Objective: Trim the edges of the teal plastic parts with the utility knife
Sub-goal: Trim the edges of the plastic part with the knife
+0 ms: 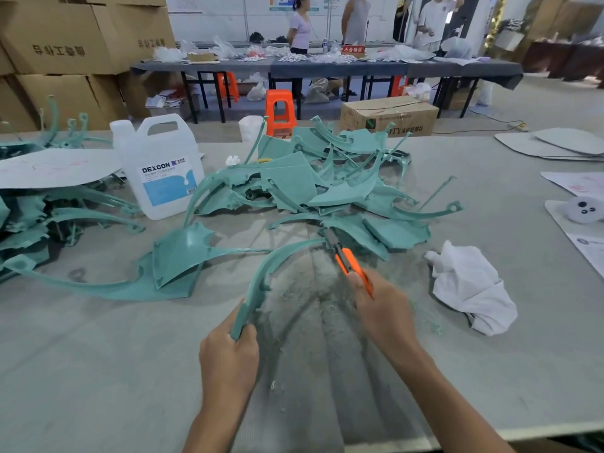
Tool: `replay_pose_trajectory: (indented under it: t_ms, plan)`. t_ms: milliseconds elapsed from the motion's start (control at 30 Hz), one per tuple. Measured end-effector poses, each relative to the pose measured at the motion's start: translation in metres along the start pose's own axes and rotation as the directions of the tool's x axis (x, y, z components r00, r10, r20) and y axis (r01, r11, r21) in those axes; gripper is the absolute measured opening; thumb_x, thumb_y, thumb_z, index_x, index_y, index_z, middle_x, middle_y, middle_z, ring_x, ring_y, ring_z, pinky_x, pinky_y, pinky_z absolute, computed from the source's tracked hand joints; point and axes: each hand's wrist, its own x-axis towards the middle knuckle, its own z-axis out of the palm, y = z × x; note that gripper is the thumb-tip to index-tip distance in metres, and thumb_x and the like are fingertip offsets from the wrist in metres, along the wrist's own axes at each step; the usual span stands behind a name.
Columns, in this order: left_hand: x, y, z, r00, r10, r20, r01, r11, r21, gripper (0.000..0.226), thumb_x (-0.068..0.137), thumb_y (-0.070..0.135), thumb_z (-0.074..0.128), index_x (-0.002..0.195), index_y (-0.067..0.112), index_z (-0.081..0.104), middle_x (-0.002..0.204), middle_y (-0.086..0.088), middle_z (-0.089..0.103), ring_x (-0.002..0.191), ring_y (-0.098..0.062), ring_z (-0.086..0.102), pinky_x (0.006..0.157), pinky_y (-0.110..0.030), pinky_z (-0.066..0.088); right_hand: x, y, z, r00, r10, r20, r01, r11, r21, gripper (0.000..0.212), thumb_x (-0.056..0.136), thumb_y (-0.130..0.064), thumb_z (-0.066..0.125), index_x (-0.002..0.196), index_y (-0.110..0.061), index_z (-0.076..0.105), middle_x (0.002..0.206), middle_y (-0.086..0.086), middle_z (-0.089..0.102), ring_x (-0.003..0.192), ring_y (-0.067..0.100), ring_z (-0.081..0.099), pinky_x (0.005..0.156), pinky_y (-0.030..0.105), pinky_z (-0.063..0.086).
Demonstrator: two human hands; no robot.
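Note:
My left hand [228,358] grips the near end of a long curved teal plastic part [273,271] that arcs up and to the right over the table. My right hand [382,308] grips an orange utility knife [351,261], and its grey blade end touches the far end of that curved part. A big heap of teal parts [313,181] lies just beyond the knife. One flat teal part with a long tail [170,266] lies to the left of my hands. More teal parts [39,220] are stacked at the left edge.
Teal shavings [310,308] litter the grey table [98,354] between my hands. A white jug [160,168] stands at the back left, a crumpled white cloth [470,286] lies to the right, and paper sheets [575,184] lie at the far right. Boxes, stools and standing people are behind.

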Motion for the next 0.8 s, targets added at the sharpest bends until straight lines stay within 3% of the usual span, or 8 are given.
replay_pose_trajectory:
  t_ms: [167, 267, 367, 433, 533, 600, 700, 800]
  plan:
    - [-0.003, 0.008, -0.003, 0.999, 0.047, -0.011, -0.047, 0.999, -0.003, 0.029, 0.076, 0.026, 0.046, 0.102, 0.014, 0.047, 0.052, 0.018, 0.052, 0.048, -0.011, 0.039, 0.046, -0.030, 0.029, -0.032, -0.040, 0.007, 0.959, -0.263, 0.103, 0.245, 0.957, 0.157, 0.037, 0.097, -0.064, 0.035, 0.116, -0.040, 0.055, 0.064, -0.007, 0.061, 0.054, 0.008, 0.058, 0.048, 0.023, 0.043]
    - [-0.002, 0.012, -0.005, 0.999, 0.037, 0.019, -0.038, 0.999, 0.008, 0.024, 0.074, 0.027, 0.043, 0.097, 0.032, 0.045, 0.055, 0.020, 0.054, 0.049, -0.009, 0.040, 0.046, -0.029, 0.030, -0.032, -0.043, 0.017, 0.927, -0.348, 0.144, 0.336, 0.937, 0.099, 0.036, 0.100, -0.060, 0.038, 0.123, -0.039, 0.055, 0.066, -0.009, 0.060, 0.056, 0.010, 0.057, 0.051, 0.025, 0.042]
    - [-0.002, 0.012, -0.005, 0.999, -0.004, 0.039, 0.003, 0.999, 0.037, 0.017, 0.081, 0.022, 0.050, 0.093, 0.020, 0.062, 0.049, 0.013, 0.051, 0.049, -0.010, 0.042, 0.046, -0.029, 0.031, -0.003, -0.023, 0.016, 0.971, -0.229, 0.070, 0.233, 0.971, -0.060, 0.030, 0.103, -0.049, 0.045, 0.120, -0.030, 0.061, 0.071, -0.002, 0.061, 0.066, 0.024, 0.062, 0.053, 0.031, 0.039]
    - [-0.005, 0.014, -0.006, 0.996, -0.008, 0.087, 0.003, 0.998, 0.063, 0.031, 0.086, 0.011, 0.056, 0.098, 0.032, 0.076, 0.051, 0.008, 0.054, 0.050, -0.010, 0.048, 0.047, -0.022, 0.033, 0.021, -0.003, 0.008, 0.994, -0.103, 0.047, 0.110, 0.978, -0.175, 0.032, 0.104, -0.047, 0.044, 0.110, -0.023, 0.063, 0.078, 0.002, 0.064, 0.074, 0.029, 0.064, 0.057, 0.032, 0.036]
    - [-0.008, 0.011, -0.014, 0.993, -0.080, 0.081, 0.081, 0.997, -0.016, 0.026, 0.085, 0.005, 0.057, 0.077, 0.029, 0.066, 0.049, 0.005, 0.053, 0.045, -0.010, 0.039, 0.047, -0.030, 0.031, 0.048, 0.028, -0.013, 0.996, 0.083, 0.024, -0.070, 0.935, -0.347, 0.042, 0.104, -0.048, 0.038, 0.111, -0.016, 0.064, 0.100, 0.013, 0.070, 0.087, 0.032, 0.062, 0.069, 0.036, 0.043]
    - [-0.007, 0.009, -0.024, 0.980, -0.184, 0.069, 0.189, 0.979, -0.074, 0.024, 0.079, 0.017, 0.058, 0.058, 0.028, 0.052, 0.044, 0.006, 0.044, 0.045, -0.016, 0.035, 0.048, -0.035, 0.030, 0.057, 0.041, -0.029, 0.990, 0.140, 0.016, -0.124, 0.920, -0.372, 0.044, 0.105, -0.048, 0.037, 0.111, -0.013, 0.063, 0.105, 0.017, 0.068, 0.096, 0.035, 0.062, 0.074, 0.039, 0.045]
    - [-0.006, 0.010, -0.037, 0.943, -0.319, 0.097, 0.332, 0.927, -0.177, 0.007, 0.059, 0.029, 0.054, 0.054, 0.024, 0.054, 0.045, 0.003, 0.046, 0.043, -0.012, 0.040, 0.050, -0.035, 0.033, 0.054, 0.042, -0.045, 0.985, 0.138, 0.102, -0.086, 0.912, -0.401, 0.040, 0.103, -0.048, 0.039, 0.101, -0.017, 0.063, 0.095, 0.011, 0.068, 0.091, 0.032, 0.061, 0.071, 0.037, 0.046]
    - [-0.006, 0.007, -0.042, 0.893, -0.399, 0.207, 0.447, 0.838, -0.314, 0.012, 0.059, 0.023, 0.064, 0.065, 0.013, 0.066, 0.058, -0.007, 0.063, 0.054, -0.020, 0.055, 0.059, -0.038, 0.042, 0.034, 0.032, -0.048, 0.971, 0.123, 0.204, -0.064, 0.960, -0.274, 0.036, 0.101, -0.050, 0.043, 0.088, -0.024, 0.064, 0.077, 0.002, 0.068, 0.078, 0.026, 0.064, 0.071, 0.037, 0.052]
